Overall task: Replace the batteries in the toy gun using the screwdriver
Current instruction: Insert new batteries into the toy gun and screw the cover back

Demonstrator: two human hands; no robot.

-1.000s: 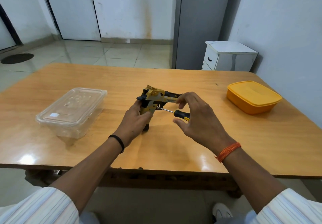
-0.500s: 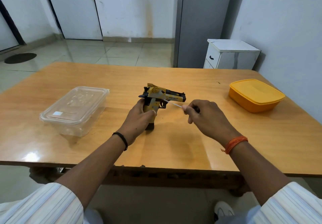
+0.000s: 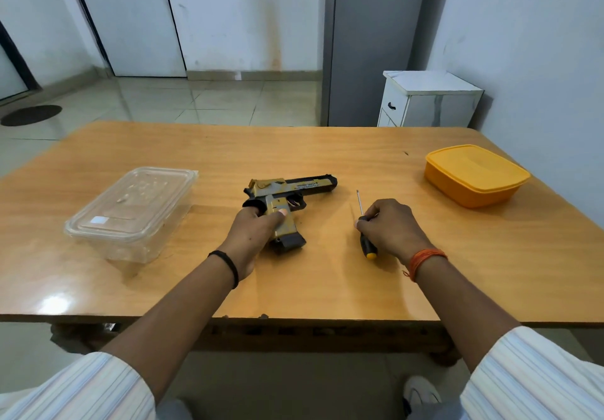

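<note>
CHANGE: toy gun (image 3: 287, 197) lowered from upright to flat on desk (image 3: 310, 289), screwdriver (image 3: 365, 226) drawn off it, laid alongside | MEANING: screw step likely finished or paused | left hand (image 3: 253, 235) fingers wrapping grip; right hand (image 3: 390, 228) fingers curled round screwdriver | ROOM: bare desk between; clear container (image 3: 130, 213) left, orange box (image 3: 474, 174) far right.
</note>
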